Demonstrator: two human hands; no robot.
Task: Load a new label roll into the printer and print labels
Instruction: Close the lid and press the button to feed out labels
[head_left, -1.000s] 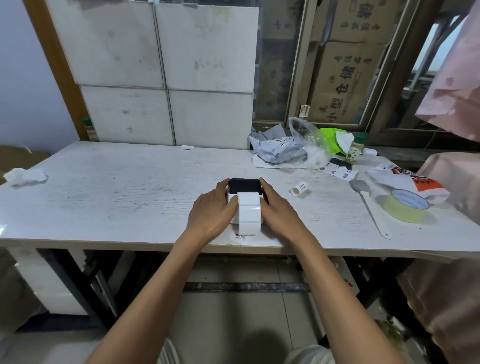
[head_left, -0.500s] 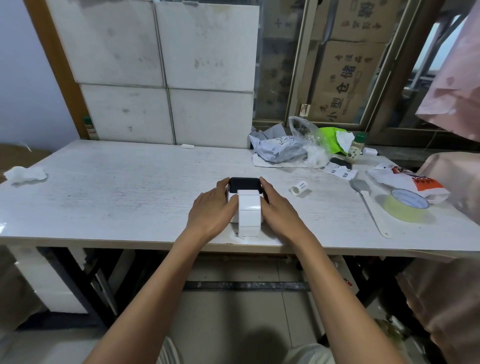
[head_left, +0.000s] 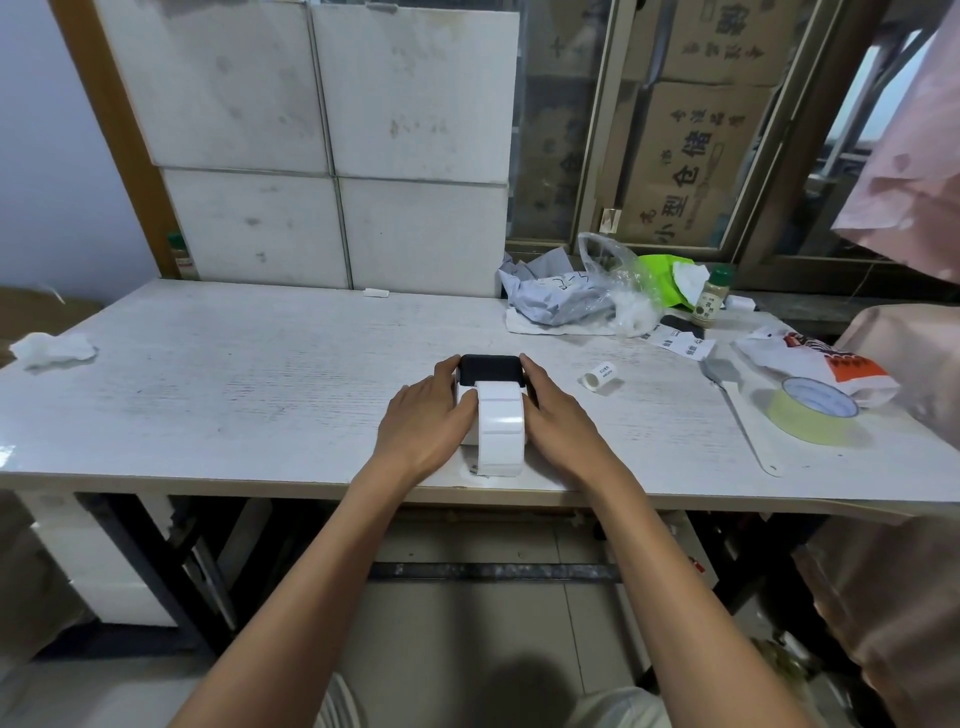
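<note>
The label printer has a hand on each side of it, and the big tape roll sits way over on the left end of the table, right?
Not quite. In the head view the left hand and right hand do flank the label printer, but the tape roll sits toward the table's right end, not its left.

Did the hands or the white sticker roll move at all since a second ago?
Almost nothing moved. The left hand and right hand still press against the two sides of the little printer, and the white label roll still sits between them, its strip hanging toward the table edge. Nothing was picked up or let go. The tape roll and small empty core stayed put.
</note>
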